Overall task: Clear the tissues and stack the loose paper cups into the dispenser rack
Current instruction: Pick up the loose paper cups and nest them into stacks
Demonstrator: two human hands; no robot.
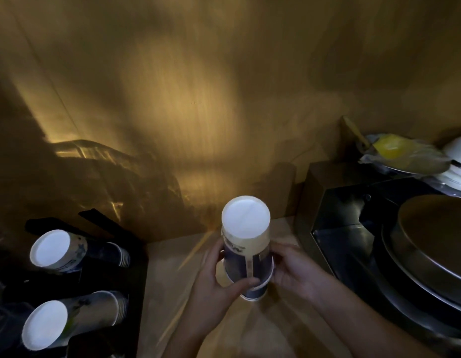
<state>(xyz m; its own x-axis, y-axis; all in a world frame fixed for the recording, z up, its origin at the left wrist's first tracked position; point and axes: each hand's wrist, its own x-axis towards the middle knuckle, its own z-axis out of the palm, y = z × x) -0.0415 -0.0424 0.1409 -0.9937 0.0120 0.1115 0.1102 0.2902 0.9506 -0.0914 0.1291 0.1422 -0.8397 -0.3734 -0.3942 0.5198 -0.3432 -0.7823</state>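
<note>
A short stack of paper cups point(246, 244), turned upside down with the white base on top, stands low in the middle of the view above the wooden counter point(172, 280). My left hand point(216, 277) grips its lower left side and my right hand point(294, 272) grips its lower right side. At the lower left the black dispenser rack point(115, 257) holds two stacks of cups, an upper stack point(58, 250) and a lower stack point(56, 321), both with white bases towards me. No tissues show.
A steel appliance with a round lid point(431, 249) fills the right side. Behind it lie a plastic-wrapped yellow item point(394, 151) and white bowls point(459, 153). A wooden wall point(198, 99) closes the back. The scene is dim.
</note>
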